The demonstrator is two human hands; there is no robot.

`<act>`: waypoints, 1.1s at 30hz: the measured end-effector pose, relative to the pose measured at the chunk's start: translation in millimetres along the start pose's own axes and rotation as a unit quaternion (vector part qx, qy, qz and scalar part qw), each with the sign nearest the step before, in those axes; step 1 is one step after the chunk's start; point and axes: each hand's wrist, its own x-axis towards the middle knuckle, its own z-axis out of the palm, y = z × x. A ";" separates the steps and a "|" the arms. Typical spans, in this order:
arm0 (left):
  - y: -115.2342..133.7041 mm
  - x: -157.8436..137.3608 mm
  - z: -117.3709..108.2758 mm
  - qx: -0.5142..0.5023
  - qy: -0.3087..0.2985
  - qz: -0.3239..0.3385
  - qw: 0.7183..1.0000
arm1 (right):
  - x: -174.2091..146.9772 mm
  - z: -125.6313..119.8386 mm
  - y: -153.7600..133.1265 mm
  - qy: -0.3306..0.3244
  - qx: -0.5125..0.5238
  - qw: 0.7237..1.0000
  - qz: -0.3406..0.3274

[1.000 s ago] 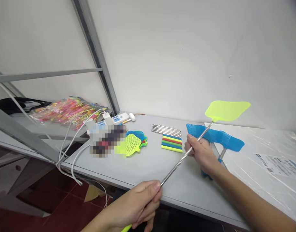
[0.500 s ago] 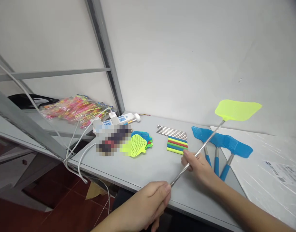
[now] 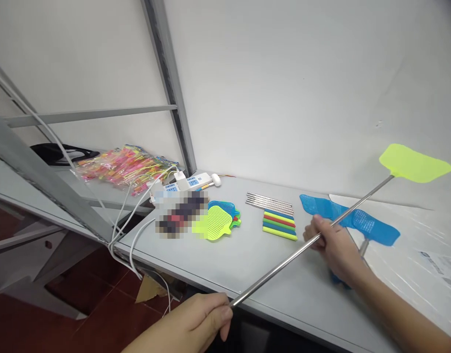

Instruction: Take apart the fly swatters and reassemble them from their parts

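Note:
A fly swatter with a yellow-green head [image 3: 414,163] and a long metal rod [image 3: 280,266] slants up to the right above the desk. My left hand [image 3: 201,318] is closed round the rod's lower end; any handle there is hidden. Higher up, the fingers of my right hand [image 3: 333,242] pinch the same rod. Behind that hand lie blue fly swatters [image 3: 376,226], their handles mostly covered by my forearm. Coloured handle tubes [image 3: 279,224] rest in a row left of my right hand. Just beyond them are thin metal rods [image 3: 269,200].
Loose perforated swatter heads [image 3: 218,222] are stacked mid-desk beside a pixelated patch. A power strip [image 3: 192,182] with white cables [image 3: 137,245] sits behind, near a metal frame post [image 3: 173,93]. Packaged colourful items [image 3: 125,166] lie at left; a white plastic sheet [image 3: 405,274] covers the right side.
My hands have drawn further apart, with more metal rod showing between them. The yellow-green head has moved right, and my left hand has shifted left and down. The view has turned slightly.

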 end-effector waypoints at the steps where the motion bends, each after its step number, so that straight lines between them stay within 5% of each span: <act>1: 5.2 2.9 1.8 0.016 0.021 0.019 0.999 | -2.4 4.1 4.5 -0.021 -0.016 1.000 0.002; 4: 13.4 10.0 4.7 0.041 0.053 0.058 0.996 | -6.4 6.5 9.4 -0.052 -0.060 0.997 0.000; 10: -11.7 -3.2 -5.4 0.070 0.096 0.071 0.990 | -0.7 -16.1 -10.0 0.058 -0.047 0.996 -0.055; 15: -36.5 -20.0 -15.4 0.078 0.152 0.054 0.984 | 5.1 -27.8 -26.6 0.084 0.008 0.994 -0.074; 20: -43.6 -21.5 -26.4 -0.064 0.263 0.062 0.961 | 16.6 -53.2 -42.3 0.158 0.069 0.975 -0.137; 25: -23.2 -11.0 -29.5 -0.254 0.287 0.097 0.919 | 15.7 -48.4 -49.8 0.153 0.077 0.973 -0.153; 29: -5.7 10.8 -21.1 -0.372 0.364 0.154 0.839 | -1.9 -26.7 -63.0 0.179 0.106 0.963 -0.171; 33: 18.5 40.1 -14.3 -0.478 0.508 0.298 0.652 | -24.2 -5.7 -80.9 0.267 0.168 0.926 -0.209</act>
